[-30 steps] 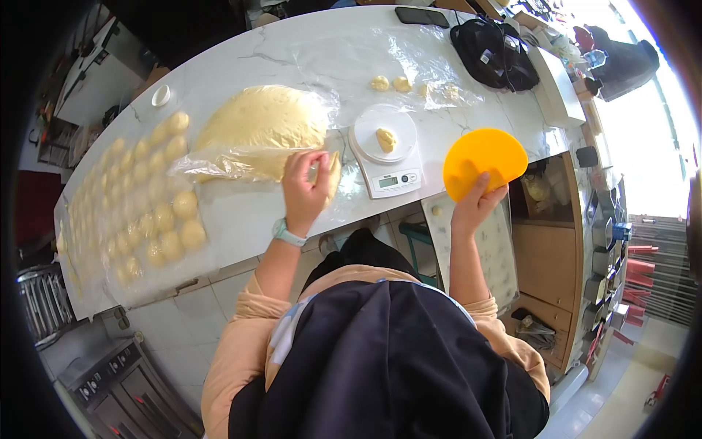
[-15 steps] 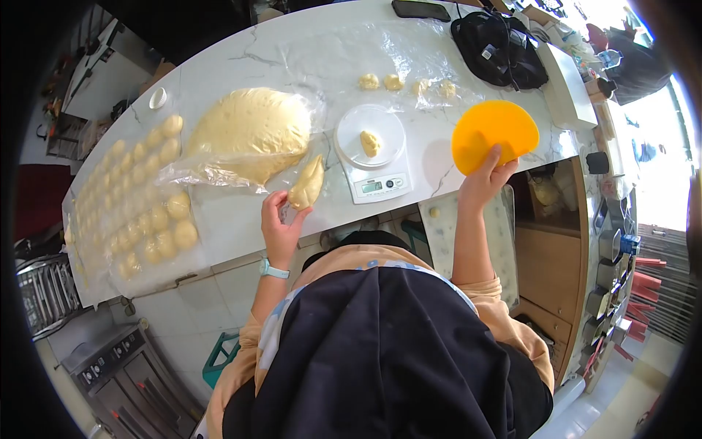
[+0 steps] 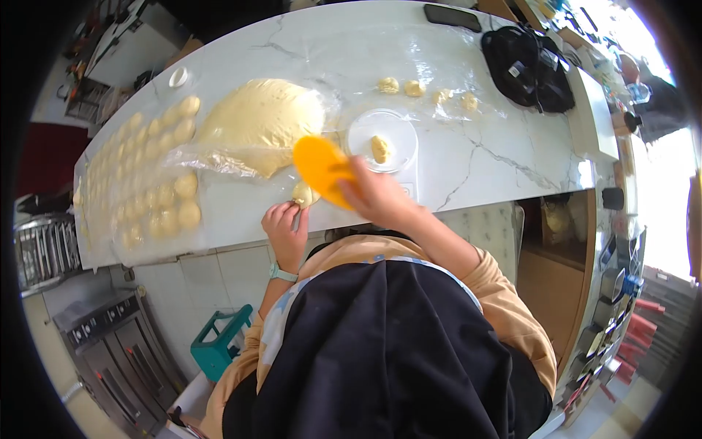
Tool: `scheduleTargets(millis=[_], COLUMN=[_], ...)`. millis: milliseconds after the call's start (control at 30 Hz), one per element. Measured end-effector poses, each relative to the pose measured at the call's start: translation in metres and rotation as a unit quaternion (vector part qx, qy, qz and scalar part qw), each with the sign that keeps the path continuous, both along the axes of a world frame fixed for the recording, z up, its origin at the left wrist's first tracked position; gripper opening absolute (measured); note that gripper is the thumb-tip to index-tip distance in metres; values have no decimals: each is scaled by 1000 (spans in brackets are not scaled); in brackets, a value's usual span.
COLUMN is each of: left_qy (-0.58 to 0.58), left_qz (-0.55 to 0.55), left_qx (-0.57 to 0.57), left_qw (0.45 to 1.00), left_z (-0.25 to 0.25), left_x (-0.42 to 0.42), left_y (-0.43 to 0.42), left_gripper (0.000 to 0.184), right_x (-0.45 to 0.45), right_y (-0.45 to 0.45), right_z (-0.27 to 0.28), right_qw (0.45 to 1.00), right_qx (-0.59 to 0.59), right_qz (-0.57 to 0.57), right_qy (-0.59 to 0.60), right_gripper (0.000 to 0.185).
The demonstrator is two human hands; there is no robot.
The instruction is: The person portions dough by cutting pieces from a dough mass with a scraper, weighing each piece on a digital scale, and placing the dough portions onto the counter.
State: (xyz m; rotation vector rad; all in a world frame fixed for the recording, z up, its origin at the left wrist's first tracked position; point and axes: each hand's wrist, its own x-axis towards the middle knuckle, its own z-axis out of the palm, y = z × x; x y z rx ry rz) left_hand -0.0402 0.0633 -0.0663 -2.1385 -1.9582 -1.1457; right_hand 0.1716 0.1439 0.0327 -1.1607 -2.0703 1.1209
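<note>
My left hand (image 3: 287, 228) is at the counter's front edge, its fingertips closed on a piece of dough (image 3: 302, 194). In my right hand (image 3: 379, 196) is a round orange dough scraper (image 3: 318, 167), held over that piece and partly covering it. A white kitchen scale (image 3: 404, 135) stands just beyond the right hand, with a small dough lump (image 3: 380, 149) on its round platform. The hand hides the scale's display. Behind the scraper lies a large mass of dough (image 3: 267, 113), partly under clear plastic.
Rows of dough balls (image 3: 167, 219) lie under plastic at the left. Several small dough pieces (image 3: 414, 88) sit on plastic film at the back. A black bag (image 3: 525, 69), a phone (image 3: 453, 17) and a small white dish (image 3: 178, 77) are also on the marble counter (image 3: 468, 164).
My right hand has swung left with the scraper, from the right of the scale to above the dough piece. My left hand has lowered that piece to the counter.
</note>
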Motion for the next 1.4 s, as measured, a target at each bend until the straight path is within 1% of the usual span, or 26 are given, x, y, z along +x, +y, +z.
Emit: scheduleTargets(millis=[100, 133, 167, 233, 333, 367, 433, 467, 533, 567, 600, 667, 700, 767, 833, 867, 967, 1100, 1200, 1233, 1300, 1400], left_qy=[-2, -6, -27, -46, -73, -81, -209, -272, -373, -422, -396, -343, -337, -397, -250, -175, -49, -45, -93, -94, -95, -129], left_qz=[6, 9, 7, 25, 36, 35, 44, 47, -9, -37, -46, -71, -86, -143, -182, -199, -164, -140, -84, -68, -36, -37], left_qx=[-22, -32, -65, -66, -85, -89, -119, -134, -112, -102, -109, -120, -88, -140, -100, -77, -91, -37, -46, -44, -41, -45], left_qw=[1000, 999, 997, 996, 993, 992, 970, 952, 921, 900, 910, 929, 933, 896, 946, 961, 981, 988, 991, 992, 994, 990], left_z=[-1, -1, 0, 0, 5, 7, 10, 13, 26, 33, 38, 45, 47, 61, 54, 51, 49, 48, 43, 41, 38, 36], left_x=[-4, -5, -7, -6, -7, -8, -4, -1, 10, 15, 19, 28, 38, 60, 78, 84, 92, 76, 55, 49, 39, 36], left_y=[-9, -11, -12, -12, -18, -16, -17, -17, -10, -5, 1, 26, 42, 70, 98, 105, 104, 91, 73, 69, 59, 47], left_gripper=[18, 18, 18, 17, 17, 16, 15, 14, 11, 10, 10, 10, 11, 18, 23, 26, 32, 37, 28, 24, 17, 11], right_x=[-44, -56, -66, -79, -80, -76, -58, -46, -20, -10, 0, 23, 34, 49, 60, 66, 86, 113, 131, 137, 148, 161], right_y=[2, 4, 7, 7, -6, -9, -17, -23, -32, -29, -24, -11, -7, -3, -4, -4, -7, -9, -6, -3, 5, 22], right_z=[6, 3, -4, -13, -47, -60, -73, -74, -58, -55, -52, -34, -29, -17, -7, -5, -5, -11, -17, -19, -25, -48], right_qw=[981, 973, 963, 946, 941, 944, 948, 973, 998, 987, 964, 939, 928, 903, 890, 883, 867, 843, 811, 796, 743, 661], right_qx=[90, 118, 145, 197, 295, 289, 276, 201, 47, 109, 171, 179, 169, 147, 174, 187, 206, 205, 131, 68, -58, -222], right_qz=[143, 170, 194, 221, 168, 160, 146, 95, -12, -82, -152, -239, -275, -330, -361, -377, -403, -450, -499, -492, -465, -462], right_qy=[-93, -105, -117, -133, -2, 21, 66, 58, 39, 89, 138, 170, 188, 231, 216, 207, 206, 210, 277, 347, 477, 549], right_gripper=[26, 27, 27, 30, 28, 31, 36, 34, 30, 27, 23, 21, 22, 26, 27, 28, 31, 30, 29, 29, 29, 30])
